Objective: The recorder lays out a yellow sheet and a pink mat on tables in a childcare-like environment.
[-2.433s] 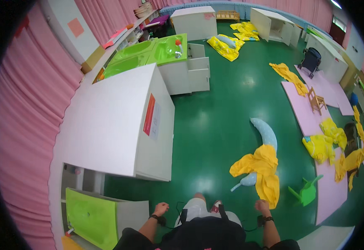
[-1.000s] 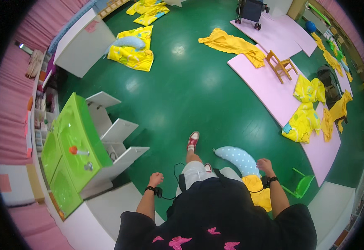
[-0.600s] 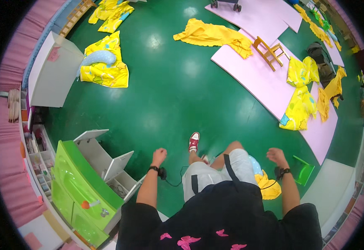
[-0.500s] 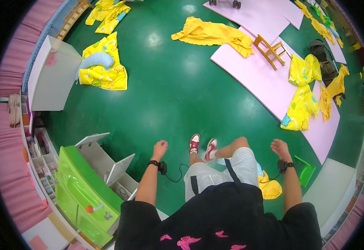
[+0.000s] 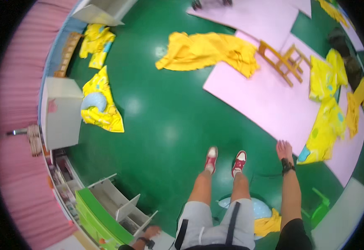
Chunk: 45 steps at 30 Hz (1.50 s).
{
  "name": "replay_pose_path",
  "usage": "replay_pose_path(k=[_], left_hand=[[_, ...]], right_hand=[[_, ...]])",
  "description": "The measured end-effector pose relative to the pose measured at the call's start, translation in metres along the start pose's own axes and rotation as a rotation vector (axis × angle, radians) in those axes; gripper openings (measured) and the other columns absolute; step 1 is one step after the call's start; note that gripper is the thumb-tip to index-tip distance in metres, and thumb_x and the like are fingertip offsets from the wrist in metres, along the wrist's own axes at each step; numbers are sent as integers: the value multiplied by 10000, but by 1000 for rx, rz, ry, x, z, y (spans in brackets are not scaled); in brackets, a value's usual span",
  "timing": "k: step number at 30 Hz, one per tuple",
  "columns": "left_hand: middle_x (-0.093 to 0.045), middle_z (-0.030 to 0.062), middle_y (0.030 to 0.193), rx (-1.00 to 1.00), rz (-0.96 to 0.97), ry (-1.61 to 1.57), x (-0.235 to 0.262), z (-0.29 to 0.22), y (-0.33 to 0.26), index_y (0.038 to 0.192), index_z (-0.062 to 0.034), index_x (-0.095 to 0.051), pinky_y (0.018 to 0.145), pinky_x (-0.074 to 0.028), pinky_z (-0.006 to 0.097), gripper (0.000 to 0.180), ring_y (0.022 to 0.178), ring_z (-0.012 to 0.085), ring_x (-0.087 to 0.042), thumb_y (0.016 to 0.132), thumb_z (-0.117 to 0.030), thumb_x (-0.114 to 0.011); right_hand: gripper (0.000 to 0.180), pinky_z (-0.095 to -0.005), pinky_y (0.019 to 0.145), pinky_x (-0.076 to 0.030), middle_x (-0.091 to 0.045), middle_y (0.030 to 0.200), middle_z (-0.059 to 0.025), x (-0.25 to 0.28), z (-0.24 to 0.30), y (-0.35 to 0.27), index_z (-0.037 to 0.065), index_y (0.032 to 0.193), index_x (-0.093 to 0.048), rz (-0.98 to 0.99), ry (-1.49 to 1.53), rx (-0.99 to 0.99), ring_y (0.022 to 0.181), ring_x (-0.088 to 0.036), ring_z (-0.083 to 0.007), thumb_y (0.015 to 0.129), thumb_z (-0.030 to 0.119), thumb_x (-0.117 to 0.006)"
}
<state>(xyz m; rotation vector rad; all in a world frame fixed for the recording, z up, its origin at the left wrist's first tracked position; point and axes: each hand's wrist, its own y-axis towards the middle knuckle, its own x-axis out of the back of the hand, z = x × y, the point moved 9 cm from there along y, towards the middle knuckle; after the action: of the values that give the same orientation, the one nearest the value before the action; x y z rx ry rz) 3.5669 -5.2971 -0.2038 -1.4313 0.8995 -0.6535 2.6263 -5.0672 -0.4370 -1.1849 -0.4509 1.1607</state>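
I stand on a green floor (image 5: pixel 161 125), red shoes side by side. My right hand (image 5: pixel 283 150) hangs out in front of me, fingers apart, holding nothing, a dark band at the wrist; it is near a yellow patterned blanket (image 5: pixel 321 133) on a pink mat (image 5: pixel 265 100). My left hand (image 5: pixel 150 231) is low at the bottom edge, beside the white shelf unit with a green top (image 5: pixel 107 212); I cannot tell whether it is touching it or whether its fingers are closed. A blue dotted pillow (image 5: pixel 257 207) with yellow cloth lies behind my legs.
A large yellow sheet (image 5: pixel 207 50) is spread on the floor ahead. A small wooden chair (image 5: pixel 284 60) stands on the pink mat. At the left, a white cabinet (image 5: pixel 59 112), a yellow blanket with a blue pillow (image 5: pixel 98 104), pink curtains (image 5: pixel 15 125). A green plastic chair (image 5: pixel 321 204) sits at the right.
My view has swung round and tipped forward. The green-topped shelf unit slid to the lower left. My feet came together, and my right hand reached forward toward the pink mat.
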Motion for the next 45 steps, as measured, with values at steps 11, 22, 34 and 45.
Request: replay_pose_path(k=[11,22,34,45], left_hand=[[-630,61,1039,351,-368,-133,63,-141,100,1201,-92,-565,768,-517,384,425,907,202,-605,936,-423,-555],[-500,113,1281,306,-308,-35,86,-176,102,1368,-128,-372,842,-511,472,506,1063,260,-567,972,-428,-463],[-594,138,1207,310,-388,-154,71,-216,151,1348,-50,-417,827,-537,417,515,998,269,-617,990,-420,-432],[-642,133,1068,215,-376,-135,56,-225,99,1271,-48,-484,731,-563,380,447,854,274,-662,1004,-398,-407]], right_hand=[[1023,-437,1067,-362,-274,1461,-159,43,-133,336,11,1474,-52,-261,301,-234,1338,-345,-265,798,377,-728],[1008,-449,1058,-338,-309,1447,-125,26,-147,371,106,1487,-166,-303,287,-220,1343,-325,-282,735,411,-764],[684,-369,951,-403,-471,1249,-78,45,-153,389,68,1253,-467,-254,597,-203,1131,-457,-191,730,364,-793],[414,-369,835,-433,-574,1083,-67,-52,56,230,102,1153,-547,-180,118,243,942,-532,-208,847,337,-697]])
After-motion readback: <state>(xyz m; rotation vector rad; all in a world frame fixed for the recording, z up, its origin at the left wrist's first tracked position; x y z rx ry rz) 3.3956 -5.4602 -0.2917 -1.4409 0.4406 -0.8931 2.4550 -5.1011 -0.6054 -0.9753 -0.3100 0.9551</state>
